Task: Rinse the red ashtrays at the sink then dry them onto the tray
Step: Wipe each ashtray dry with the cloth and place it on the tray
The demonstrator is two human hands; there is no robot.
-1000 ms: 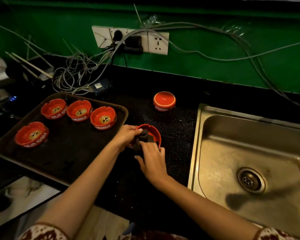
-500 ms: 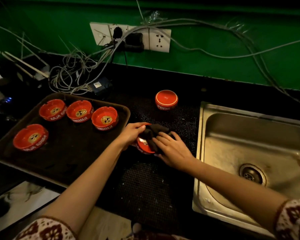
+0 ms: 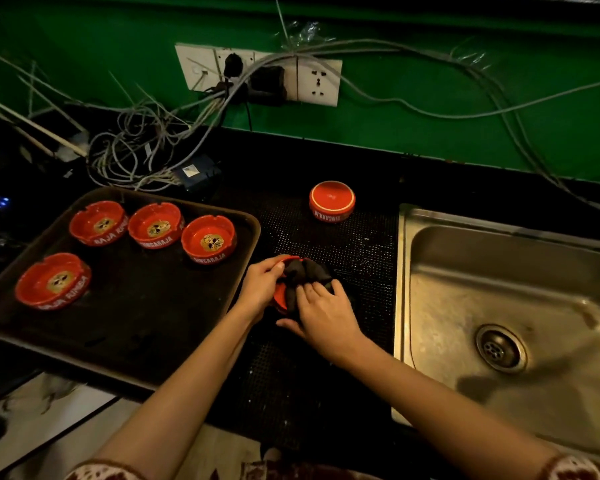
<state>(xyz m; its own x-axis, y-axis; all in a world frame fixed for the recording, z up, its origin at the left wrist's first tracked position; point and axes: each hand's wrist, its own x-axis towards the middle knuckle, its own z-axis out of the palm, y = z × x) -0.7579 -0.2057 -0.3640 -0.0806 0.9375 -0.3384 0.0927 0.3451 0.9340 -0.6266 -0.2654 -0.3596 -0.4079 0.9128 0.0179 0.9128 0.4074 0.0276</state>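
My left hand (image 3: 261,285) grips a red ashtray (image 3: 280,299) tilted on its side over the black dotted mat (image 3: 361,244), just right of the tray. My right hand (image 3: 323,315) presses a dark cloth (image 3: 305,271) into that ashtray, fingers curled on the cloth. Most of the ashtray is hidden by cloth and hands. Several red ashtrays sit upright on the dark tray (image 3: 146,327), three in a back row (image 3: 155,225) and one at the front left (image 3: 52,280). One more red ashtray (image 3: 332,201) lies upside down on the mat farther back.
A steel sink (image 3: 499,306) with a drain (image 3: 501,348) lies to the right. Tangled cables (image 3: 132,157) and a wall socket strip (image 3: 260,76) sit behind the tray along the green wall. White floor shows at the bottom left.
The cloth and my right hand have shifted around the held ashtray, from inside its bowl to over its upper side. The ashtray has tipped further onto its edge. Everything else stays put.
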